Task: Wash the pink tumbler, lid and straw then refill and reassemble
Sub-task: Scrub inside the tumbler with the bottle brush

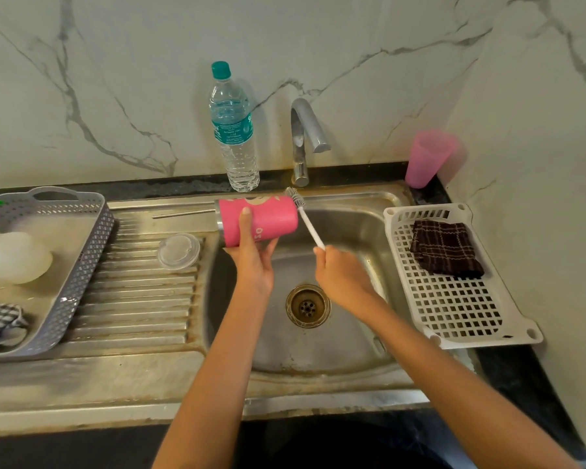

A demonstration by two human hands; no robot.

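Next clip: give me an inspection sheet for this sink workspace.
Surface: steel sink and draining board, stained; tap not running.
Job's things: pink tumbler sideways over the sink; clear lid on the draining board; straw lying behind it.
Clutter: water bottle, pink cup, white basket holding dark cloth, grey basket.
Hands: left hand grips tumbler; right hand holds brush, bristles at tumbler's right end.
Cables: nothing seen.
Surroundings: marble-patterned wall.

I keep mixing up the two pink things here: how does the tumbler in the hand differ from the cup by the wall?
The tumbler lies on its side, gripped by the left hand above the sink; the cup stands upright on the counter, untouched. The tumbler is deep pink with white print and a metal rim; the cup is paler and plain. Both are pink drinking vessels.
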